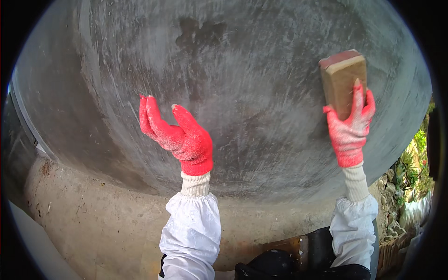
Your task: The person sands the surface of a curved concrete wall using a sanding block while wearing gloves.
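Note:
My right hand (pixel 350 126), in a red and cream glove with worn fingertips, grips a block-shaped sanding tool (pixel 344 82). The block has a tan body and a reddish layer along one side. It is up against the right part of a grey plastered wall (pixel 245 91), though its exact contact is hidden. My left hand (pixel 178 136), gloved in red with a pale dusty palm edge, holds nothing. Its fingers are spread and curled upward in front of the wall. Whether it touches the surface I cannot tell. White sleeves cover both forearms.
A dusty concrete floor (pixel 105 210) runs along the wall's foot. Dark patches mark the plaster at the top and lower left. Below, dark clothing and a brown board-like piece (pixel 285 246) show near my legs. Plants (pixel 414 164) and rough stones (pixel 386 189) lie outside at right.

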The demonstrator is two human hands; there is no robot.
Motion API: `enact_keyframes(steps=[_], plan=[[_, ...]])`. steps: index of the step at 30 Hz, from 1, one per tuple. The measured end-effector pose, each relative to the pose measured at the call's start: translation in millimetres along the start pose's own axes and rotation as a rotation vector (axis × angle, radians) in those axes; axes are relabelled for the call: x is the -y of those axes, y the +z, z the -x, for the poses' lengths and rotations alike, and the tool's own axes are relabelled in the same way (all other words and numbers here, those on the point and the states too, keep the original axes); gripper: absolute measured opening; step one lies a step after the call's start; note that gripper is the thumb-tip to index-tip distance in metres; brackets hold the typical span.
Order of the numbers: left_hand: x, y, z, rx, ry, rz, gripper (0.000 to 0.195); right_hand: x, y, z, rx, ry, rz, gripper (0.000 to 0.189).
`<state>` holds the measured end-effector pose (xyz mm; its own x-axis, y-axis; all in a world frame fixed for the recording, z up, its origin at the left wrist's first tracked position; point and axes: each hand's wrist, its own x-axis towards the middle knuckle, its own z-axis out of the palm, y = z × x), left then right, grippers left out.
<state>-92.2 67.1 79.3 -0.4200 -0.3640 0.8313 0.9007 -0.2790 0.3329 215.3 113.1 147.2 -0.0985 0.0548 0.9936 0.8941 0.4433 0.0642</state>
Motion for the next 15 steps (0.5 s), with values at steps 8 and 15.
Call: enact_keyframes(steps=[8, 15], plan=[[-24, -10, -31, -0.161, -0.408, 0.288, 0.043, 51, 29, 157, 0.553, -0.882, -0.164, 0.075], [25, -57, -89, -0.377, -0.423, 0.421, 0.039, 80, 22, -11, -0.003, -0.226, -0.057, 0.085]])
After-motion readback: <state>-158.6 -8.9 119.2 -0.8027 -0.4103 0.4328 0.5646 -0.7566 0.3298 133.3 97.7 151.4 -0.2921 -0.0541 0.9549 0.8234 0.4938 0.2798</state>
